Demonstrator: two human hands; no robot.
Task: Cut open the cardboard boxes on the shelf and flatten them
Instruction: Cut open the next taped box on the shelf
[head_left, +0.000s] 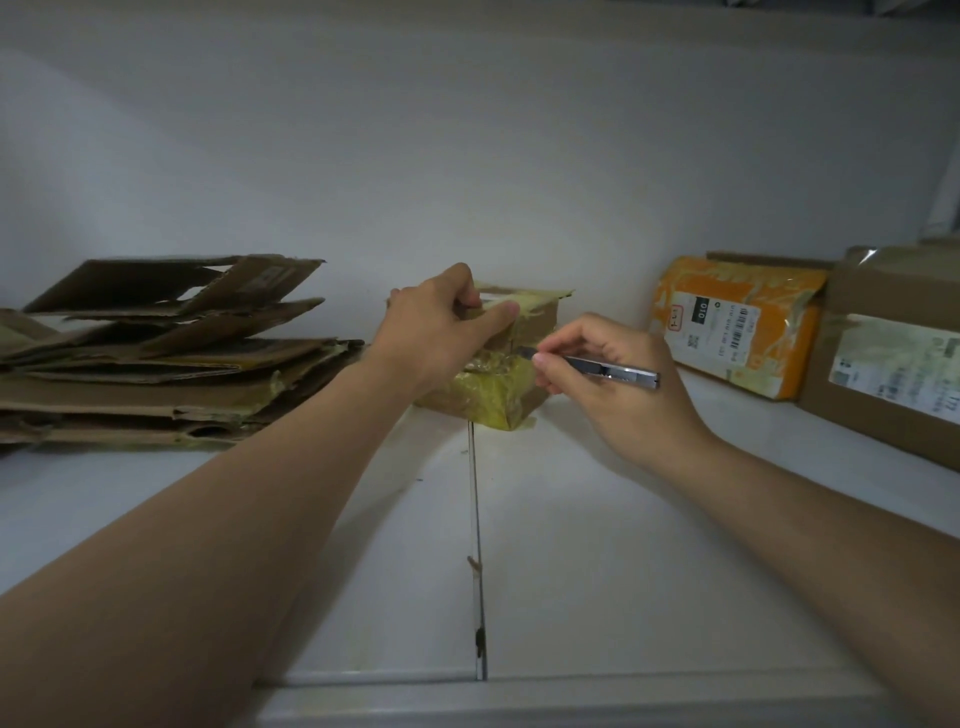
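A small brown cardboard box wrapped in yellowish tape sits mid-shelf, toward the far wall, on a white shelf surface. The person's left hand grips the box's top edge, thumb and fingers curled round it. The right hand, just right of the box, pinches a slim silver utility knife, w/ the blade end touching the box's right side at the taped seam. Far left: a stack of flattened brown cardboard sheets. Far right: an orange-taped parcel w/ a white barcode label, beside a larger brown box w/ a label.
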